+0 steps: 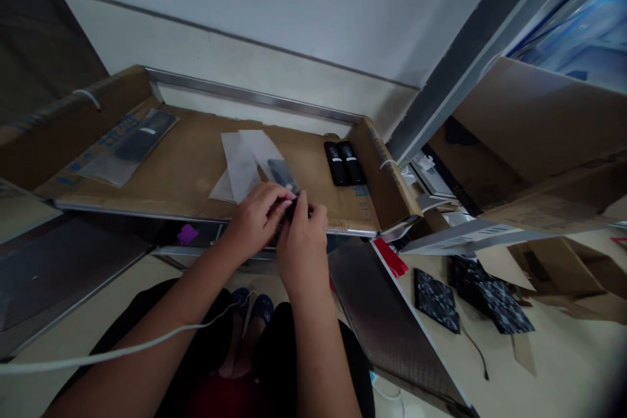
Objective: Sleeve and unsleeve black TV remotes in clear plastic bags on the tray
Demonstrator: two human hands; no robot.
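At the front edge of the cardboard-lined shelf (pixel 196 137), my left hand (pixel 259 215) and my right hand (pixel 304 235) meet, fingers closed around a dark object in a clear plastic bag (pixel 280 172). The bag's far part stretches away from my fingertips, while its near end is hidden by them. Just beyond my left hand lie several thin whitish plastic bags (pixel 240 163), overlapping. To the right, two slim black devices (pixel 344 163) with white labels rest side by side. Another dark device (pixel 144 137) sits inside a clear bag at the left.
Cardboard walls (pixel 389 170) rise at both ends of the shelf, fastened with white ties. Below the front edge hangs a metal panel (pixel 386 313). Dark patterned boxes (pixel 435 299) and an open carton (pixel 563 268) stand on the floor at right. A white cable (pixel 122 345) crosses my left forearm.
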